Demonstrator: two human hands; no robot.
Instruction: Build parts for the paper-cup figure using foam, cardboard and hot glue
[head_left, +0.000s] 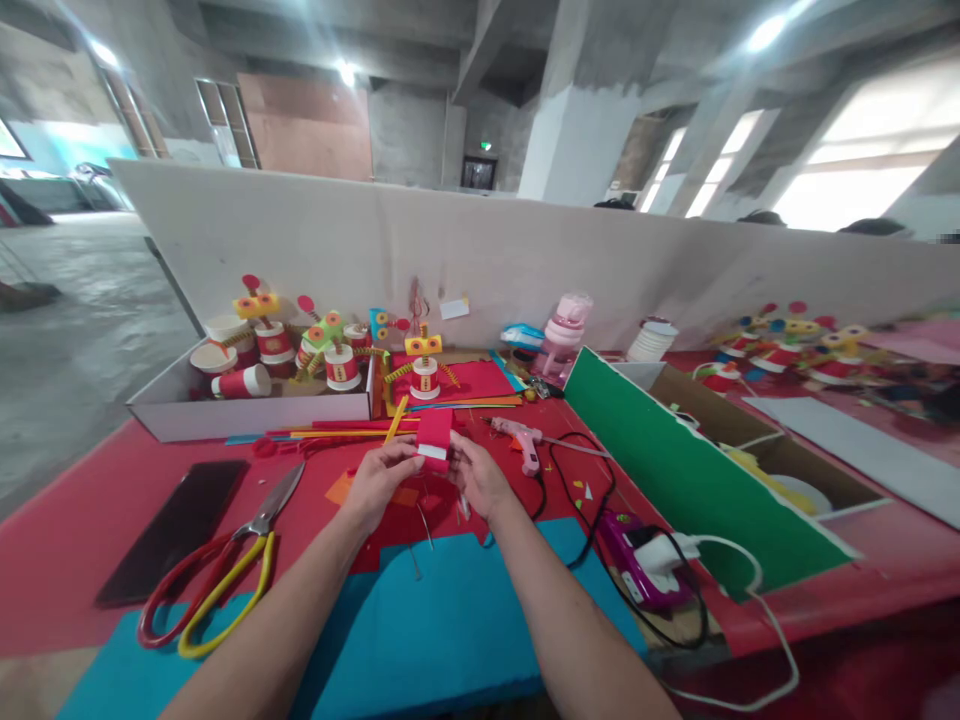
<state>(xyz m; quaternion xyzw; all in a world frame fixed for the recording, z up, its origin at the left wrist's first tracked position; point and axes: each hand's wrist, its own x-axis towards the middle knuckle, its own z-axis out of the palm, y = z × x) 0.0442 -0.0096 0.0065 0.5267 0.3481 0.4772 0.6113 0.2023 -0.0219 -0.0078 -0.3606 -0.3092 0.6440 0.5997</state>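
Both hands meet at the middle of the table around a folded piece of red paper (435,428) with a white strip across its lower part. My left hand (384,482) pinches its left edge, thumb near the white strip. On the right edge, my right hand (480,480) has its fingers closed, partly hidden behind the paper. A yellow strip (397,420) slants up just beyond my left fingers. Orange paper scraps (342,489) lie beneath the hands. Right of them rests a pink hot glue gun (519,440); a finished paper-cup figure (424,375) stands behind.
Large scissors (259,525) and a black phone-like slab (176,530) lie at left. A white box (262,418) holds cups and figures. At right are a green-sided box (697,470), a purple power strip (646,565) with cables and a pink bottle (566,335). A white partition (495,245) stands behind.
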